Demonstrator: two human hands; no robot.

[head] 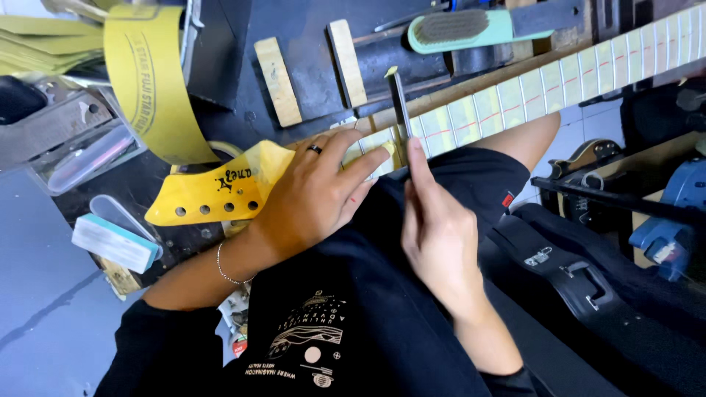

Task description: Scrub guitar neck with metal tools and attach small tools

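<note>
A person seated at a cluttered workbench (pixel 309 66) worked on a yellow guitar neck (pixel 471 110) laid diagonally across the lap, headstock (pixel 213 192) to the person's left w/ its tuner holes bare and no strings fitted. The left hand (pixel 312 195), ring on one finger, lay flat over the neck near the nut end, fingers spread and pressing down rather than gripping. The right hand (pixel 434 228) had fingers closed round a slim metal file (pixel 399 103), held upright w/ its tip at the first frets. Masking tape appeared to cover the fretboard betw. frets, w/ red marks on it; judged from that, prep looked done and fret work was at the low end, most frets up the neck seemingly left. A green brush (pixel 460 29), sanding blocks (pixel 278 81) and a yellow sandpaper strip (pixel 143 81) lay nearby.
</note>
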